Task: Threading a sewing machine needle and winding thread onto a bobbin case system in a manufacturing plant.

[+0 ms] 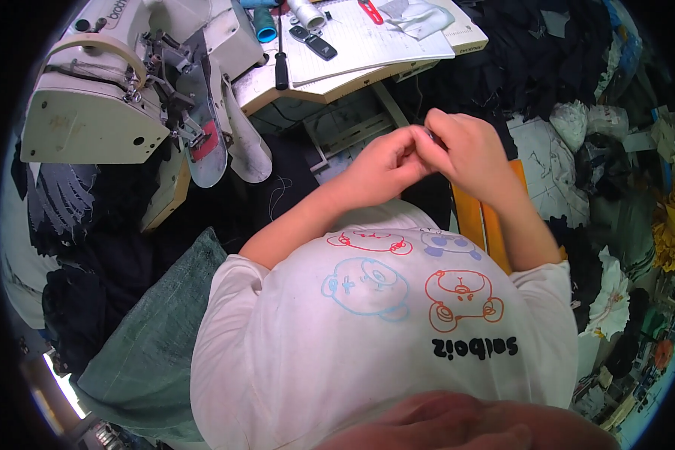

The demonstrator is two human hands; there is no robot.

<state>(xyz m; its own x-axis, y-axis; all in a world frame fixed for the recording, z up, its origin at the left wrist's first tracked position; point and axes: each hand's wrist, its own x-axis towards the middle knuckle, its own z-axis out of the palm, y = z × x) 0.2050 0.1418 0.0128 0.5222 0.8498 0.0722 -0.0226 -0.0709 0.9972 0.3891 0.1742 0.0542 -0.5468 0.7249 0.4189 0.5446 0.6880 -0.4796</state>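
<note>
My left hand (388, 163) and my right hand (469, 154) meet in front of my chest, fingers closed and touching. A small dark bit of something shows between the fingertips, too hidden to name. Up and to the left of my hands is a cream industrial sewing machine (97, 112) with a long, rounded arm (245, 146). A thread (281, 193) hangs over dark cloth near my left forearm.
On the worktable (337, 88) lie a notebook (390, 45), a black-handled screwdriver (280, 71), a black key fob (321, 45), thread spools (264, 26), a red tool (370, 11) and a pale cloth (420, 19). Dark fabric (525, 60) is heaped behind; an orange board (469, 217) is beside me.
</note>
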